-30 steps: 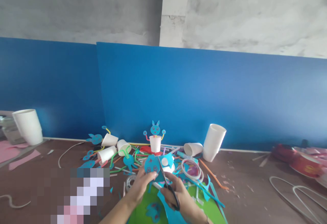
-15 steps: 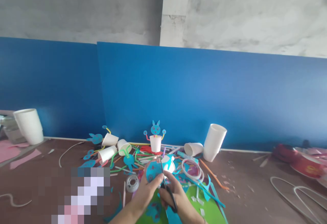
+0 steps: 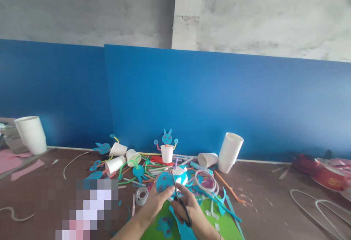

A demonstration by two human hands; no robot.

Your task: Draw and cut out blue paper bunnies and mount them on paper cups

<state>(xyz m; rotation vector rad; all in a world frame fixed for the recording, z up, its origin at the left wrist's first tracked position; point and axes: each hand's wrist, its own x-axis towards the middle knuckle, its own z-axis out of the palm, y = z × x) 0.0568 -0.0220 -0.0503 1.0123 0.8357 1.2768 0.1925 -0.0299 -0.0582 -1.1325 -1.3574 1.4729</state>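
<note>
My left hand [image 3: 155, 201] pinches a blue paper piece [image 3: 163, 180] with dark reddish drawn marks. In my right hand [image 3: 190, 205] is a pair of black-handled scissors [image 3: 182, 205], its blades pointing up and lying along the right edge of the paper. Below both hands are a green sheet [image 3: 153, 229] and a blue strip of paper [image 3: 183, 225]. A blue cut-out with drawn marks [image 3: 165, 226] rests on the green sheet. Just beyond stands a white paper cup [image 3: 167, 154] bearing a blue rabbit head and two straw arms.
Several cups with straws, including a tipped cup [image 3: 115, 165], lie left of the pile. A tape roll [image 3: 142, 196] sits near my left wrist. Stacked white cups [image 3: 230, 152] stand at right, near a coiled white tube [image 3: 207, 183]. A red bowl [image 3: 330, 174] is far right.
The scissors and both hands have shifted slightly. More of the blue strip and the cut-out on the green sheet now shows below them.
</note>
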